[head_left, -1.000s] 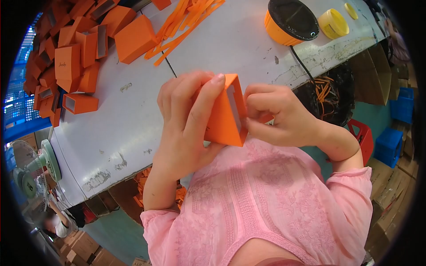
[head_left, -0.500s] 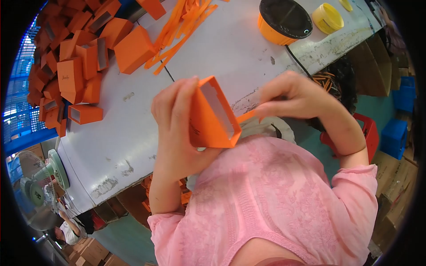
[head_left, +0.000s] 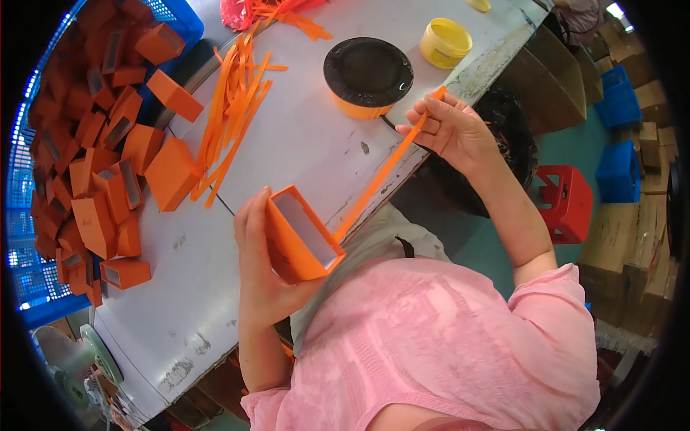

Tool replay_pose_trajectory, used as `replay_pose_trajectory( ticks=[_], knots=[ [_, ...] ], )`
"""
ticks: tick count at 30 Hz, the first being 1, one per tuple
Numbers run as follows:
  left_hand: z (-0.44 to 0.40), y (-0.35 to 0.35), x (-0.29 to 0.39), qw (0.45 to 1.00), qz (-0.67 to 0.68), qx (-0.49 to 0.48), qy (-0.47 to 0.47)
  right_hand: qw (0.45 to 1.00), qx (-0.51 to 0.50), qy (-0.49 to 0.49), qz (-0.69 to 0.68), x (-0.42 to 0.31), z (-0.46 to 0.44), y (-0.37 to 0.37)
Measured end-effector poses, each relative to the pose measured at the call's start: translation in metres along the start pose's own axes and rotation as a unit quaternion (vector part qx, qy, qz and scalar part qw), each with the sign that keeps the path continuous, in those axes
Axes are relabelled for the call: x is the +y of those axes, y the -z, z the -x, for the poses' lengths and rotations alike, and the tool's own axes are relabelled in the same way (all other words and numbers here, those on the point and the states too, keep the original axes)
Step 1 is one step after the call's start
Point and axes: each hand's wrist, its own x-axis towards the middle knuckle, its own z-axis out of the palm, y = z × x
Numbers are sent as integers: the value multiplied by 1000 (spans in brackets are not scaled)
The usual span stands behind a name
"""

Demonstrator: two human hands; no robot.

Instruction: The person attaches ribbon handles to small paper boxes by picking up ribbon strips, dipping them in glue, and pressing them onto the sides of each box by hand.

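My left hand [head_left: 260, 269] is wrapped round an orange box [head_left: 298, 241], whose open side shows a pale inside. From the box's right edge a long orange strip [head_left: 381, 174] runs up to my right hand [head_left: 454, 131], which pinches its far end between thumb and finger. The strip is stretched nearly straight. Beyond my right hand stands an orange tub with a black top [head_left: 368, 75], and past it a yellow tub [head_left: 445, 44]. Loose orange ribbons [head_left: 228, 115] lie on the table [head_left: 172, 337].
Many orange boxes [head_left: 93, 215] fill and surround a blue basket [head_left: 43, 305] at the left. A green fan [head_left: 100, 353] stands lower left. At the right are a black bag [head_left: 507, 118], a red stool [head_left: 566, 205], blue crates [head_left: 618, 172] and cardboard boxes [head_left: 607, 258].
My right hand has moved up and away from the box, drawing the strip out long. My left hand and the box sit lower in view, and the camera view has shifted.
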Motion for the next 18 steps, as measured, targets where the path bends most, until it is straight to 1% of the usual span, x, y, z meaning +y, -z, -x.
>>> replay_pose_trajectory(
  ticks=[1, 3, 4, 6, 7, 9, 11, 18],
  knots=[
    [-3, -3, 1, 1000, 0, -1, -3, 1000, 0, 3, 0, 1, -2, 3],
    [-10, -10, 6, 1000, 0, -24, -9, 998, -51, -4, -29, 1, -9, 10],
    [-13, -13, 9, 999, 8, -32, -12, 998, -51, -3, -29, 0, -10, 11],
    [-21, -17, 18, 999, 15, -49, -8, 999, -26, -9, 38, -3, -12, 13],
    [-24, -19, 22, 998, 21, -66, -3, 999, -26, -8, 38, -4, -13, 13],
    [-30, -25, 24, 997, 25, -69, -18, 996, 4, 1, 95, -5, -15, 8],
    [-34, -29, 25, 996, 27, -79, -43, 994, 4, 3, 107, -6, -17, 5],
    [-38, -31, 25, 995, 13, -87, -51, 982, 33, -11, 183, -4, -31, 0]
  ],
)
